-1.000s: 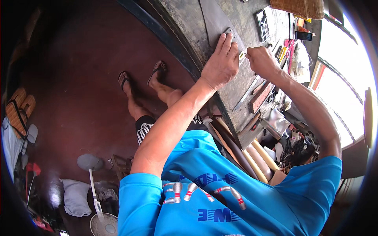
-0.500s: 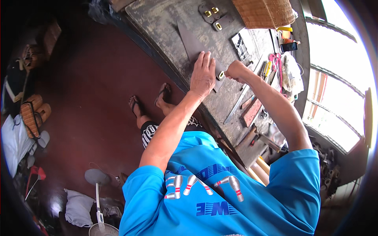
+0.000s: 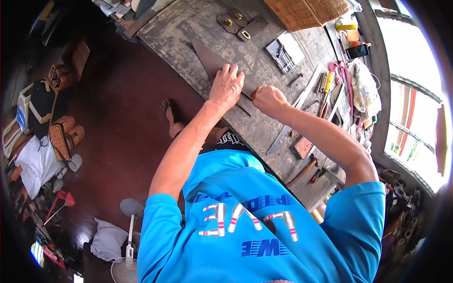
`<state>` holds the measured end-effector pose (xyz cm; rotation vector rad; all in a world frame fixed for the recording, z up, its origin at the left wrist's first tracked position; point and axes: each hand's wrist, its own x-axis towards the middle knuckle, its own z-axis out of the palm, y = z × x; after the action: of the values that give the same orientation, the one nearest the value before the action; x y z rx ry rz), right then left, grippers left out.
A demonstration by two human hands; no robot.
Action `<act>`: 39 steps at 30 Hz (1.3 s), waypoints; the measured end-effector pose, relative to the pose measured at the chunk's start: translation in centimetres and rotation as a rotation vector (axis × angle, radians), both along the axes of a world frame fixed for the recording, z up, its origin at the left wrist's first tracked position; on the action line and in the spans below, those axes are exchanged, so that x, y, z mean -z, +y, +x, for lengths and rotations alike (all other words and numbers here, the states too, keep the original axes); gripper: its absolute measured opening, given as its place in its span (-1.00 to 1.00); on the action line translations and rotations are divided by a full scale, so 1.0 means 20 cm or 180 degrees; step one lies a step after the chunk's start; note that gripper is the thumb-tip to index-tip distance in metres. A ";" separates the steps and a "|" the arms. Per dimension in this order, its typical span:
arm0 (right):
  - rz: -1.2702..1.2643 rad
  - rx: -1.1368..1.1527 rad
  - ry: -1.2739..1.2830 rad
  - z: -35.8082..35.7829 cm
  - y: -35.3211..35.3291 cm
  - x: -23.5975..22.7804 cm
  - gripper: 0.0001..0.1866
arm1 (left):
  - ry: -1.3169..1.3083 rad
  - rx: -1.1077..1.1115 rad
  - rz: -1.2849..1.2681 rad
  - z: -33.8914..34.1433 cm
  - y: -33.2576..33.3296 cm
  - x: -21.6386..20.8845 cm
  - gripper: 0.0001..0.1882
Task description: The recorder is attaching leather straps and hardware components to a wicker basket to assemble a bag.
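A dark brown, pointed piece of leather (image 3: pixel 204 56) lies on the worn workbench (image 3: pixel 172 33) near its front edge. My left hand (image 3: pixel 227 86) rests on it, fingers bent a little and pressing it down. Beside it, my right hand (image 3: pixel 270 100) is closed in a fist over the leather's right edge. What the right fingers hold is hidden. Farther back lie brown leather pieces with brass-coloured fittings (image 3: pixel 244 35). To their right is an open case of small tools (image 3: pixel 284 54).
A woven basket (image 3: pixel 306 14) stands at the back of the bench. To the right lie a metal ruler (image 3: pixel 278 140), a reddish block (image 3: pixel 303 147), a hammer (image 3: pixel 303 172), a yellow-handled screwdriver (image 3: pixel 328 82) and a phone (image 3: pixel 357 51). A fan (image 3: pixel 123 270) stands on the floor behind.
My view has shifted. My left fingers, flatter before, are now more bent on the leather. My right fist has moved over the leather's edge, and the brass-coloured oval fitting beside it no longer shows.
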<state>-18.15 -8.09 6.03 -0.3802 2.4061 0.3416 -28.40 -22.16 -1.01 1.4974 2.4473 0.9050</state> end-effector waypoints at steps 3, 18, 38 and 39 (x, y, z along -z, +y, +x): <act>0.0075 0.0131 -0.0177 -0.04 -0.02 -0.03 -0.88 | -0.0098 0.0208 -0.0107 -0.07 0.03 0.02 -0.71; -0.0128 0.4404 -0.0211 -0.11 0.04 0.08 -0.77 | -0.3555 -0.0065 -0.0097 -0.16 0.07 0.14 -0.78; -0.3812 0.7425 0.1427 0.27 -0.12 -0.35 -0.59 | -0.2300 0.0873 0.1395 -0.11 -0.06 -0.35 -0.57; -0.4730 0.7716 0.1566 0.27 -0.13 -0.38 -0.61 | -0.2054 0.1009 0.1360 -0.07 -0.08 -0.41 -0.49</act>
<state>-12.75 -10.77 13.55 1.9884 1.1993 -2.3432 -29.76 -23.72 7.20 1.3516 1.5785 1.5943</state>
